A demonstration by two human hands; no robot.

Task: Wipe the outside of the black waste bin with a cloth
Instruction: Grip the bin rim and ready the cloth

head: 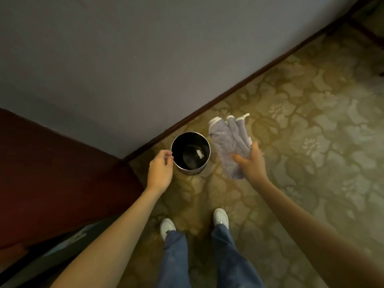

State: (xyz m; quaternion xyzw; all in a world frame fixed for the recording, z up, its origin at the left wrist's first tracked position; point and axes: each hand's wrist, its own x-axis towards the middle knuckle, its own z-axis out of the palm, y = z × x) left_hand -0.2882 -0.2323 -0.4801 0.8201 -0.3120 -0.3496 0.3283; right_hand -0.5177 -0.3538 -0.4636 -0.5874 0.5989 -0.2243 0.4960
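**At the Wall Corner: Steadying the Bin for Wiping**

Head view: on the carpet (291,142) beside the skirting, the black waste bin (190,153) stands upright. My left hand (161,172) has fingers curled at its rim; whether they pinch it, I cannot tell. My right hand (250,163) grips the soft, limp cloth (228,142). The bin looks light, rigid and smooth; I judge the rim the best hold.

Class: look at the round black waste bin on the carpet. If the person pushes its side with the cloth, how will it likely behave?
The waste bin looks nearly empty, holding one small scrap, so it is probably light and may slide or tip. Its smooth round wall could roll if toppled. The left hand at the rim should steady it.
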